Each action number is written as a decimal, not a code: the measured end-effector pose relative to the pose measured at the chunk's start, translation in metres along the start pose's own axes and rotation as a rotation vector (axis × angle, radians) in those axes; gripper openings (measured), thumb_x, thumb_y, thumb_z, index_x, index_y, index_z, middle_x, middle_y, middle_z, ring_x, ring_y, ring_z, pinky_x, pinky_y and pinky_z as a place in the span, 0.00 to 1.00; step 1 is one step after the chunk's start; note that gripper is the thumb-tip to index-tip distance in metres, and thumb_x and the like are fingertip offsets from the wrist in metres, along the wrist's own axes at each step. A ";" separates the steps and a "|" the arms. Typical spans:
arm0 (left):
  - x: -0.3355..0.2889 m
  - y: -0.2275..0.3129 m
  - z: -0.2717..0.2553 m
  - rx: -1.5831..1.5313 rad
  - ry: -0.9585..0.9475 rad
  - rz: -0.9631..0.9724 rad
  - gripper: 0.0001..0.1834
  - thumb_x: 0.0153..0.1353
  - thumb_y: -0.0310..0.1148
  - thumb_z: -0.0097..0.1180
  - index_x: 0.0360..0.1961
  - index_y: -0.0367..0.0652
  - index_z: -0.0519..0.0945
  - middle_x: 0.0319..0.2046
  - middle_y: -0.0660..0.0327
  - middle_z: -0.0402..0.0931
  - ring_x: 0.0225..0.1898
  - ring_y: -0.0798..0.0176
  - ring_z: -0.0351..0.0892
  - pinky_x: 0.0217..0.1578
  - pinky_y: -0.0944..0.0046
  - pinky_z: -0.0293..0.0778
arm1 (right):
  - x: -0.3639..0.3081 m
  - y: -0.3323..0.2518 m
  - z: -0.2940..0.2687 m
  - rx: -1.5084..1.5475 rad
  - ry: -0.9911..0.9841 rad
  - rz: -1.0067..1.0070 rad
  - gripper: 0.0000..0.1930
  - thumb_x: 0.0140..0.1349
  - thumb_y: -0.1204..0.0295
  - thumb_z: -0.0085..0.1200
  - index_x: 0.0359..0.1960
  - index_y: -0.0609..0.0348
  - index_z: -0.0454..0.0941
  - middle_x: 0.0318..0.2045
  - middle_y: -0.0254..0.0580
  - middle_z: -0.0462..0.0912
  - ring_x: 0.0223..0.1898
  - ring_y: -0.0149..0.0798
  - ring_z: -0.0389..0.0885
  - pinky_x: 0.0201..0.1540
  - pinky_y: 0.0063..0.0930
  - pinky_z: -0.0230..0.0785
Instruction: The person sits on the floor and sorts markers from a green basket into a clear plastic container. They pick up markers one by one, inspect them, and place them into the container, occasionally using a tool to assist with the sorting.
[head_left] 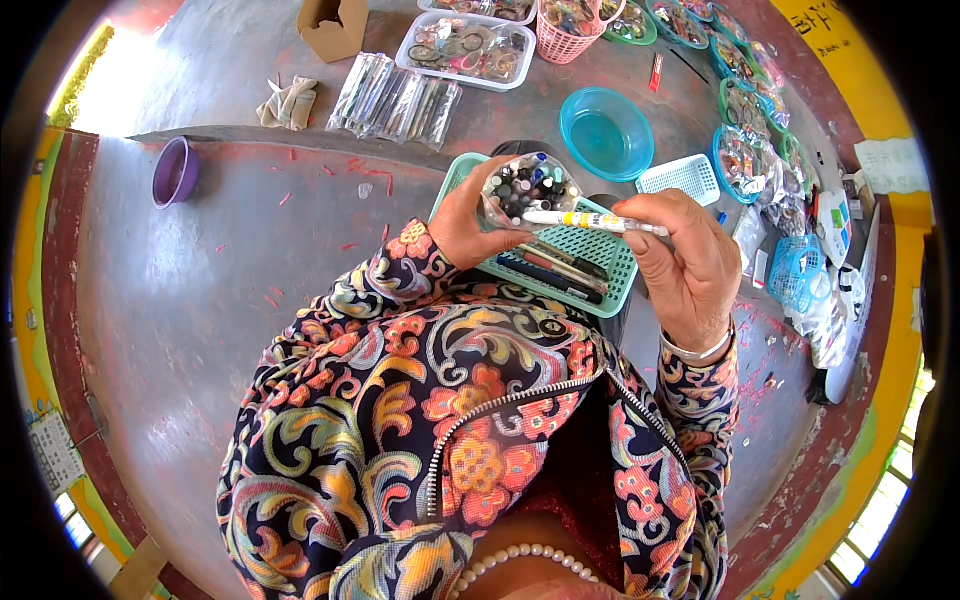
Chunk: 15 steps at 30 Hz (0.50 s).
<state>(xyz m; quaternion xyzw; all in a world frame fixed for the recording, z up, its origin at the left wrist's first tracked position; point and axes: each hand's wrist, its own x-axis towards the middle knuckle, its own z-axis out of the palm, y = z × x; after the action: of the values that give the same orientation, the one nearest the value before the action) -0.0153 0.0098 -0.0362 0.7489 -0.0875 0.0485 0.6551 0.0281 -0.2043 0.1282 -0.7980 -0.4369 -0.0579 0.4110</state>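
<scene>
My left hand (pixel 468 222) is wrapped round a clear plastic bag of pens (pixel 525 188), whose mostly black ends point up, with a few blue and white ones among them. Between the thumb and fingers of my right hand (pixel 690 262) is a white pen with a yellow band (pixel 590 220). Its far end lies across the front of the bag. Below both hands is a pale green plastic basket (pixel 612 250) with several loose pens (pixel 550 275) in it, dark and brown ones side by side. The bag and my left hand hide part of the basket.
Bagged pens (pixel 395 105) lie ahead on the left, near a cloth glove (pixel 288 103) and a cardboard box (pixel 333 28). A blue basin (pixel 606 134) and white basket (pixel 680 180) stand beyond my hands. Filled tubs (pixel 740 165) line the right; a purple basin (pixel 176 173) stands left.
</scene>
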 end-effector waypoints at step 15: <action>0.000 0.005 0.001 -0.132 -0.028 -0.001 0.49 0.45 0.27 0.72 0.65 0.39 0.55 0.56 0.56 0.67 0.57 0.64 0.69 0.58 0.61 0.66 | 0.029 0.003 0.019 0.052 -0.109 0.006 0.06 0.59 0.73 0.56 0.36 0.61 0.77 0.27 0.44 0.79 0.28 0.48 0.77 0.30 0.32 0.68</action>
<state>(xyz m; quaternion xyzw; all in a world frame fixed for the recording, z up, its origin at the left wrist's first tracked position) -0.0164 0.0080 -0.0314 0.7046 -0.0994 0.0319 0.7019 0.0432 -0.1736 0.1270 -0.7905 -0.4575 -0.0015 0.4072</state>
